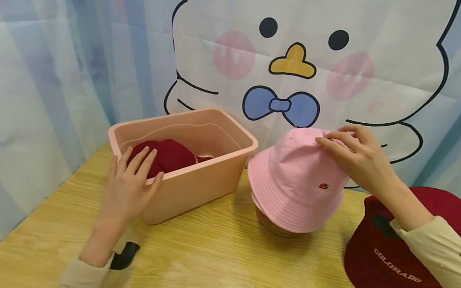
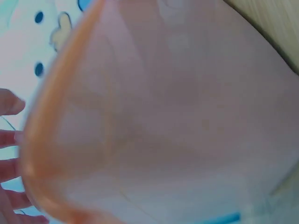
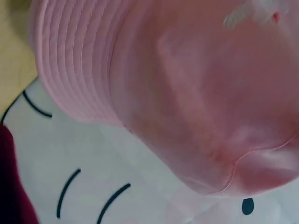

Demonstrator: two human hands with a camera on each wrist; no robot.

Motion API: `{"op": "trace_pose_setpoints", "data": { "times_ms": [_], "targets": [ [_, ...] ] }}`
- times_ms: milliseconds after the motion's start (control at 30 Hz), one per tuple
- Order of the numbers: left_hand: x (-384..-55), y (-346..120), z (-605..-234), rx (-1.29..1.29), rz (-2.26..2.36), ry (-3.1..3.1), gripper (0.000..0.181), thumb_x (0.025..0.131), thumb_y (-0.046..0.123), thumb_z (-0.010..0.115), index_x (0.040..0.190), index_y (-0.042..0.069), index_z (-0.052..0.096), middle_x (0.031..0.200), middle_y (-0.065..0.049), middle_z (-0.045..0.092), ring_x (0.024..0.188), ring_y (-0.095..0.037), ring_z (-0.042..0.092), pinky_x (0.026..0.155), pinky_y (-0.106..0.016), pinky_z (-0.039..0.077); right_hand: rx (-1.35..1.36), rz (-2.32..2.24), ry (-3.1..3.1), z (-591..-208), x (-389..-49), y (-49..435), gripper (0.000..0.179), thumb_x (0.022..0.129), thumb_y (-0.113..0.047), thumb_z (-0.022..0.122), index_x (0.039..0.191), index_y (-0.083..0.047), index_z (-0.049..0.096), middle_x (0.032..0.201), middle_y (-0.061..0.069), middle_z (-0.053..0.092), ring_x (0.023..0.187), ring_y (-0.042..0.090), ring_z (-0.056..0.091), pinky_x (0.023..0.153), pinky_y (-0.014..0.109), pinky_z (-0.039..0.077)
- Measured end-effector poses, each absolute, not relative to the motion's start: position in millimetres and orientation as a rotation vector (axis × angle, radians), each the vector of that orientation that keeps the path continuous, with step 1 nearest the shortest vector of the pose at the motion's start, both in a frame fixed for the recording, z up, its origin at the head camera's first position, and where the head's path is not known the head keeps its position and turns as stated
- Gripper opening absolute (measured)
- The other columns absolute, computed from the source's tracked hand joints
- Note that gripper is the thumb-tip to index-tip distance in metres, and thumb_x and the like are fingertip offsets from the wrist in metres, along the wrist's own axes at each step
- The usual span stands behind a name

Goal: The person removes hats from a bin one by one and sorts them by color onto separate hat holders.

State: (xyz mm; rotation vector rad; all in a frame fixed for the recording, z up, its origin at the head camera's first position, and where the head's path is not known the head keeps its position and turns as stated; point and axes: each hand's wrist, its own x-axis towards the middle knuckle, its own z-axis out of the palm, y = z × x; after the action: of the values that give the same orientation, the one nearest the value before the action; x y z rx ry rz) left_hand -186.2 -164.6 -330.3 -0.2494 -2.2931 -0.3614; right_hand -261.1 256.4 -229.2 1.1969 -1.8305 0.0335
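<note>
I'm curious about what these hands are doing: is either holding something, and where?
The right hand seems to pinch the pink bucket hat atop its crown. The left hand, fingers extended, is at the bin's rim; no clear grip shows.

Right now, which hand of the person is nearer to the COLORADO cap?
Right. The right hand touches the pink bucket hat near its top, up and left of the COLORADO cap in the head view; the left hand is farther, at the rim of the peach bin.
</note>
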Motion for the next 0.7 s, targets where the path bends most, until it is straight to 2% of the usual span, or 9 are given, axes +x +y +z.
{"op": "trace_pose_setpoints", "data": {
  "times_ms": [100, 200, 333, 400, 467, 500, 567, 633, 700],
  "targets": [
    [-186, -148, -326, -0.385, -0.374, -2.108, 0.045, 0.075, 0.016, 0.063, 0.117, 0.001, 0.057, 0.119, -0.019, 0.057, 0.115, -0.04, 0.046, 0.096, -0.058, 0.032, 1.029, 0.204, -1.891, -243, -246, 262, 0.035, 0.095, -0.027, 0.038, 0.11, -0.006, 0.061, 0.1, 0.016, 0.062, 0.091, 0.034, 0.05, 0.077, 0.033, 0.04],
    [-185, -124, -323, -0.528, -0.46, -2.02, 0.042, 0.074, 0.009, 0.065, 0.114, -0.001, 0.058, 0.116, -0.018, 0.059, 0.111, -0.036, 0.05, 0.095, -0.051, 0.038, 0.837, 0.393, -1.978, -260, -229, 266, 0.03, 0.091, -0.016, 0.049, 0.115, -0.001, 0.057, 0.102, 0.019, 0.06, 0.09, 0.028, 0.05, 0.077, 0.016, 0.036],
    [-189, -85, -326, -0.697, -0.704, -2.061, 0.036, 0.079, 0.007, 0.062, 0.115, 0.001, 0.058, 0.113, -0.013, 0.061, 0.106, -0.026, 0.055, 0.092, -0.037, 0.045, 0.583, 0.664, -2.096, -285, -208, 270, 0.04, 0.081, 0.004, 0.056, 0.12, 0.0, 0.053, 0.106, 0.02, 0.06, 0.089, -0.005, 0.05, 0.069, -0.002, 0.033],
    [-195, -66, -331, -0.763, -0.904, -2.104, 0.032, 0.082, 0.005, 0.058, 0.114, 0.0, 0.058, 0.109, -0.013, 0.062, 0.101, -0.023, 0.059, 0.088, -0.033, 0.048, 0.465, 0.788, -2.183, -298, -201, 271, 0.041, 0.083, 0.002, 0.054, 0.124, -0.001, 0.049, 0.109, 0.021, 0.059, 0.087, -0.019, 0.045, 0.065, -0.004, 0.035],
    [-204, -48, -337, -0.771, -1.132, -2.15, 0.029, 0.084, 0.005, 0.056, 0.113, -0.001, 0.058, 0.106, -0.014, 0.063, 0.095, -0.023, 0.062, 0.082, -0.032, 0.051, 0.361, 0.924, -2.298, -310, -195, 272, 0.04, 0.088, -0.004, 0.049, 0.127, -0.001, 0.045, 0.114, 0.024, 0.056, 0.085, -0.024, 0.042, 0.063, -0.002, 0.038],
    [-209, -40, -341, -0.748, -1.243, -2.171, 0.028, 0.085, 0.005, 0.055, 0.112, -0.001, 0.058, 0.104, -0.015, 0.064, 0.093, -0.024, 0.063, 0.08, -0.031, 0.052, 0.307, 0.998, -2.359, -316, -194, 272, 0.039, 0.09, -0.008, 0.047, 0.128, -0.001, 0.042, 0.117, 0.025, 0.054, 0.085, -0.022, 0.042, 0.064, 0.0, 0.04],
    [-218, -25, -346, -0.67, -1.474, -2.204, 0.026, 0.086, 0.006, 0.054, 0.11, -0.004, 0.058, 0.102, -0.019, 0.064, 0.089, -0.028, 0.065, 0.075, -0.031, 0.053, 0.201, 1.193, -2.474, -327, -192, 273, 0.042, 0.094, -0.016, 0.04, 0.132, 0.0, 0.035, 0.124, 0.029, 0.046, 0.094, -0.008, 0.05, 0.065, 0.005, 0.043],
    [-226, -13, -351, -0.559, -1.709, -2.213, 0.027, 0.087, 0.006, 0.053, 0.111, -0.005, 0.056, 0.101, -0.024, 0.063, 0.086, -0.032, 0.065, 0.071, -0.032, 0.054, 0.084, 1.425, -2.568, -336, -193, 274, 0.047, 0.096, -0.023, 0.033, 0.137, -0.001, 0.026, 0.133, 0.032, 0.033, 0.107, 0.014, 0.051, 0.068, 0.012, 0.047],
    [-232, -3, -354, -0.446, -1.932, -2.172, 0.027, 0.087, 0.005, 0.052, 0.112, -0.006, 0.053, 0.103, -0.027, 0.06, 0.082, -0.032, 0.065, 0.068, -0.032, 0.055, -0.027, 1.679, -2.614, -344, -195, 275, 0.052, 0.097, -0.028, 0.027, 0.141, -0.004, 0.016, 0.14, 0.032, 0.019, 0.118, 0.036, 0.041, 0.075, 0.02, 0.05]
  ]
}}
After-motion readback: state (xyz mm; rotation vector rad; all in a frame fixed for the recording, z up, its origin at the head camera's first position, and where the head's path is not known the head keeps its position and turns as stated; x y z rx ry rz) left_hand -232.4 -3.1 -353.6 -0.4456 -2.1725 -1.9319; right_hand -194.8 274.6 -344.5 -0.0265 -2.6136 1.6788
